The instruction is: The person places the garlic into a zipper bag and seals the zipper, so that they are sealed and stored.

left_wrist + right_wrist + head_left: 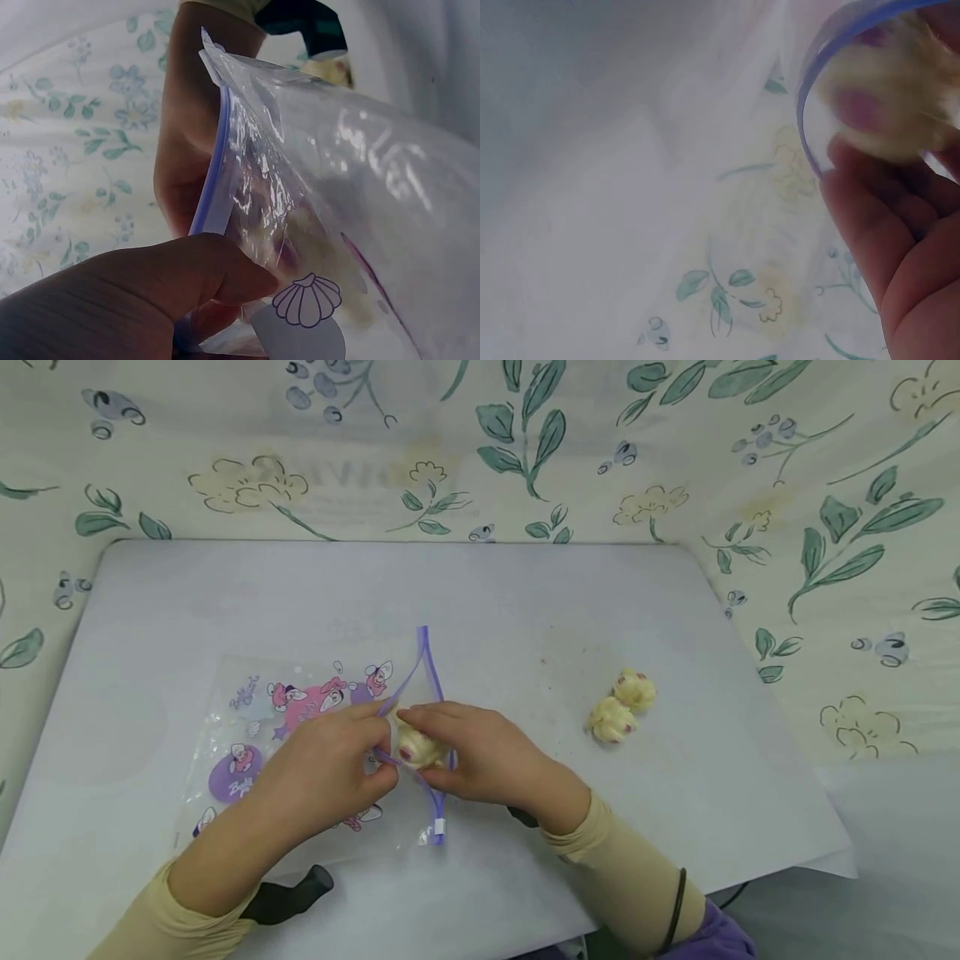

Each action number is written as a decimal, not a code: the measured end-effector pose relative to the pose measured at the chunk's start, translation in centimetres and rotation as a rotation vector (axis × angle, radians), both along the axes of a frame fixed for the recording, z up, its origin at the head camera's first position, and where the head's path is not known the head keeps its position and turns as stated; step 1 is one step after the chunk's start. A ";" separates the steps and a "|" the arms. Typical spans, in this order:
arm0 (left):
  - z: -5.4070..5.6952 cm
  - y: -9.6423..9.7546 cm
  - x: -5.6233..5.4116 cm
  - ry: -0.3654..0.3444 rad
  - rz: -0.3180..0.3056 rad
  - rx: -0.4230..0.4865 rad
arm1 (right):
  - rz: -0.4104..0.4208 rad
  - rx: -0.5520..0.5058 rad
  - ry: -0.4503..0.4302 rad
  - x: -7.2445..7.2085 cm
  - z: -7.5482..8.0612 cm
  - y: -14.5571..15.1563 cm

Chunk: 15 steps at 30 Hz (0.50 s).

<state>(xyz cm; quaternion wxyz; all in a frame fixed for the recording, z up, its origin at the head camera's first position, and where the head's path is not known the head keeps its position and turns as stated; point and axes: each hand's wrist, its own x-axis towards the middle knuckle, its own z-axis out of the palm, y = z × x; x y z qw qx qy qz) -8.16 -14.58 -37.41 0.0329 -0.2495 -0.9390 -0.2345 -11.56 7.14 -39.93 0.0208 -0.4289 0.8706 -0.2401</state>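
Observation:
A clear zip bag [255,735] with pink and purple cartoon prints lies flat, its purple zip mouth [432,668] spread apart at the right end. My left hand [322,764] pinches one lip of this mouth; the left wrist view shows the thumb [217,274] pressed on the clear film. With the fingertips of my right hand [498,756] I hold a pale yellow, lumpy ball with reddish-pink spots [417,748] in the bag's opening. In the right wrist view the spotted ball [889,97] looks blurred, inside the curve of the purple zip strip [804,112].
Two similar yellow lumpy balls [622,706] sit touching each other on the white tabletop [525,602], right of the bag. Small crumbs [543,660] are scattered nearby. A black wrist strap end [292,893] sticks out by the left forearm. Flower-printed cloth [375,452] stands behind the table.

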 end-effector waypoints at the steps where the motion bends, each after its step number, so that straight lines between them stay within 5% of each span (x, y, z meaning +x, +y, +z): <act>1: 0.0 0.0 0.0 -0.001 0.001 -0.002 | -0.006 0.002 0.004 0.0 0.1 0.1; 15: 0.4 -0.3 0.1 -0.008 0.029 0.010 | -0.189 -0.264 0.179 -0.2 1.2 6.6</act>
